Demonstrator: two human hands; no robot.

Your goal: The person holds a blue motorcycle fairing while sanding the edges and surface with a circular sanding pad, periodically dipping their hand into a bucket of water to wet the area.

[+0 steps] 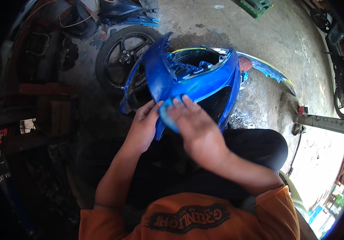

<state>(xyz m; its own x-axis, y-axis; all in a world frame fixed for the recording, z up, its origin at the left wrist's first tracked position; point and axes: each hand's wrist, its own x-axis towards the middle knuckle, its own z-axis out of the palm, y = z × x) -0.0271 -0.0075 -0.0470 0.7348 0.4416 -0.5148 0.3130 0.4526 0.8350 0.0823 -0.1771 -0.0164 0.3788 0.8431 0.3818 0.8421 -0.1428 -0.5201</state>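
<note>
In front of my lap is a glossy blue motorcycle fairing (198, 90), with pointed ends and an open hollow in its middle. My left hand (143, 122) grips its near left edge, thumb and fingers closed around the narrow part. A light-blue, soft-looking pad (168, 119) lies against the near blue surface. Over that pad my right hand (200, 134) presses with its fingers, slightly blurred by motion; the palm covers part of the pad. The two hands are close together at the near end of the fairing.
Behind the fairing lies a black spoked wheel (105, 60). To its right are a reddish-brown disc (245, 63) and a curved blue, white and yellow panel (274, 70). Dark body panels (112, 10) and a green crate (256, 6) stand farther off on the concrete floor (276, 38).
</note>
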